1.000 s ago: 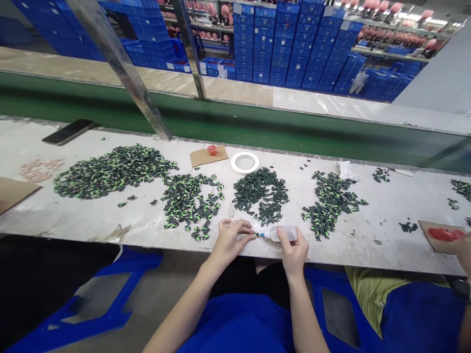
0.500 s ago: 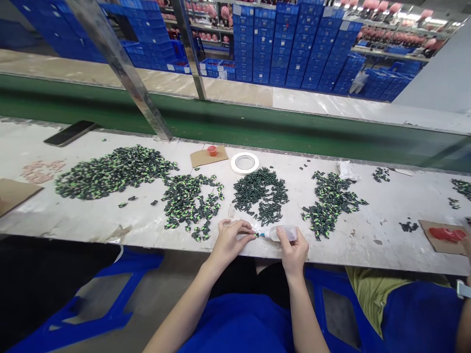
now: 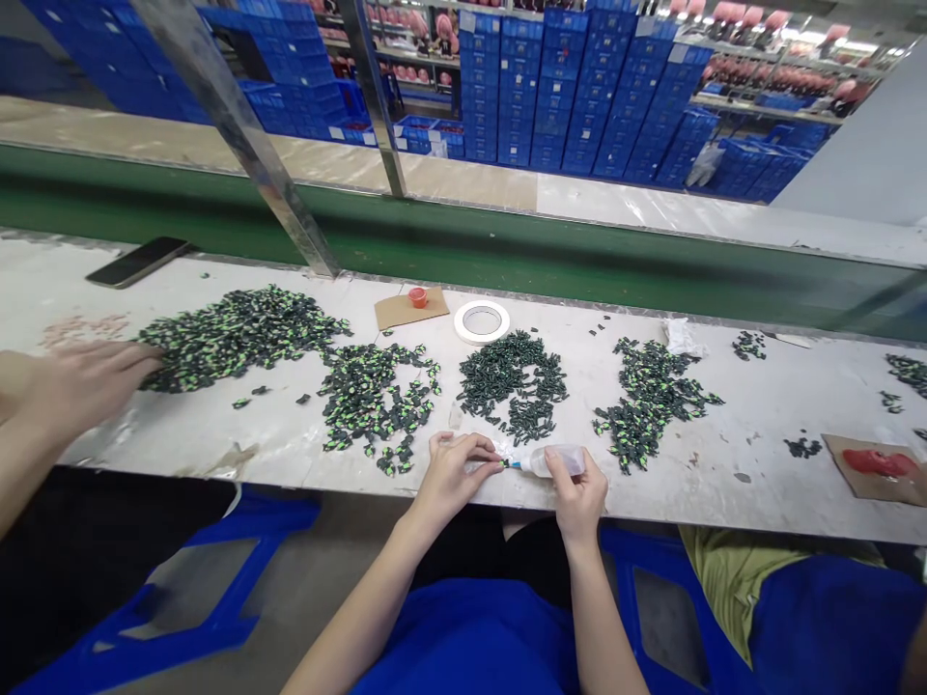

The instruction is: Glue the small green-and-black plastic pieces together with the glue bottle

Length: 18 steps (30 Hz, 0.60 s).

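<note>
My left hand (image 3: 458, 470) pinches a small dark green piece (image 3: 505, 463) near the table's front edge. In my right hand (image 3: 580, 490) is a translucent squeeze bottle (image 3: 545, 461), lying nearly level, its blue tip (image 3: 515, 464) pointing left and meeting the small piece. Just beyond my hands lies a heap of small dark green rod-like pieces (image 3: 511, 376). To its left is a heap of dark pieces with bright green marks (image 3: 377, 396), and a similar heap (image 3: 652, 396) sits on the right.
A co-worker's hand (image 3: 87, 381) reaches in from the left at a larger heap (image 3: 246, 328). Behind stand a white tape roll (image 3: 462, 321) and a red cup (image 3: 417, 297) on cardboard. A phone (image 3: 139, 263) lies far left; red material (image 3: 880, 461) on cardboard lies right.
A co-worker's hand has come in from the left and reached the large heap. At the far right, another person's hand has drawn out of view. My own hands look unmoved.
</note>
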{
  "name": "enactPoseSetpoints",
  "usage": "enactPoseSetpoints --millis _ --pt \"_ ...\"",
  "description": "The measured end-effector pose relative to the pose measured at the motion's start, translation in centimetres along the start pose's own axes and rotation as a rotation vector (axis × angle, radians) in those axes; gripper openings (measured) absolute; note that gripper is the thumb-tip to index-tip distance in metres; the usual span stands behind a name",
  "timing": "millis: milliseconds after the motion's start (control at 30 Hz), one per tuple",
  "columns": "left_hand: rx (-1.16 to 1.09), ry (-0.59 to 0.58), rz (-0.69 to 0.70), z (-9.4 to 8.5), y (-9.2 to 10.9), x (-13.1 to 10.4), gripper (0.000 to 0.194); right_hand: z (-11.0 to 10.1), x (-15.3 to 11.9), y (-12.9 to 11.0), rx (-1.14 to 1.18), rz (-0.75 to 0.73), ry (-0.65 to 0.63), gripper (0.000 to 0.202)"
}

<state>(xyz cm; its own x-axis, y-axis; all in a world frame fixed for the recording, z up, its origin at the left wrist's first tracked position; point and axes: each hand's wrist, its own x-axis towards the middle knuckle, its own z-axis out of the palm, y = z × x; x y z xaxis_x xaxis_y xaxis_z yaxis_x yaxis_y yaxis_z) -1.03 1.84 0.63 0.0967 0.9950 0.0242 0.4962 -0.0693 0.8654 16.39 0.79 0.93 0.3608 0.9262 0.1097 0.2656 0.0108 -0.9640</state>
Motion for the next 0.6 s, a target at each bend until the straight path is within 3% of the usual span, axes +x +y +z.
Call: enactPoseSetpoints --millis 200,500,600 --pt "0.007 0.000 0.002 0.1 -0.1 0.0 0.018 0.1 0.1 -0.1 0.020 -0.007 0.030 0.037" --pt "0.059 -0.115 0.076 -1.0 0.6 0.7 0.012 -1.0 1.0 0.7 0.253 0.024 0.258 0.035" --pt "0.158 -0.031 0.126 -1.5 0.7 1.4 0.008 -1.6 2.1 1.0 0.241 0.017 0.263 0.044"
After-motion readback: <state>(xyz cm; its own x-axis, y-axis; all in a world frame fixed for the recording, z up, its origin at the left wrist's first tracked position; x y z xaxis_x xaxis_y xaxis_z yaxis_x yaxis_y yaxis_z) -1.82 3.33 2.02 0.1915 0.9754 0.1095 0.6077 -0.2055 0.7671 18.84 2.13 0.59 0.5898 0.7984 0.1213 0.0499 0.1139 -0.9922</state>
